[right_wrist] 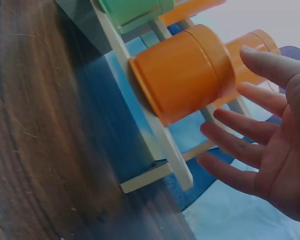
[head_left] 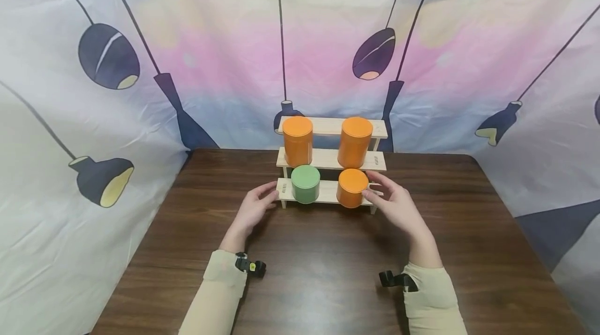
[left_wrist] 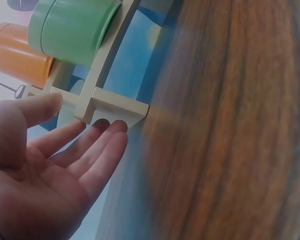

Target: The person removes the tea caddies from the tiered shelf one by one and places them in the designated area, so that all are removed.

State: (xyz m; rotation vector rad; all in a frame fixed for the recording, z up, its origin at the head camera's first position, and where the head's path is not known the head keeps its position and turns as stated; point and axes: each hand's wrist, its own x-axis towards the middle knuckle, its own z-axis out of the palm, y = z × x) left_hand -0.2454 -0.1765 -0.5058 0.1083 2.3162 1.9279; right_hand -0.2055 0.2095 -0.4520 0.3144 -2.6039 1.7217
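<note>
A three-tier wooden stand [head_left: 328,193] is at the table's far side. On its lowest tier, a short green canister [head_left: 305,185] stands left and a short orange canister [head_left: 352,190] right. My left hand [head_left: 254,207] is at the left end of that tier, fingers extended; in the left wrist view the fingertips [left_wrist: 119,126] lie close by the stand's leg, and contact cannot be told. Beside the short orange canister is my right hand [head_left: 397,207], with fingers spread and nothing gripped. In the right wrist view its thumb [right_wrist: 270,65] appears near the canister's lid end.
Two taller orange canisters, a left one [head_left: 298,145] and a right one [head_left: 354,145], stand on the middle tier. Behind the brown wood-grain table [head_left: 319,272] hangs a fabric backdrop [head_left: 225,38] printed with lamps. Each wrist wears a small black camera.
</note>
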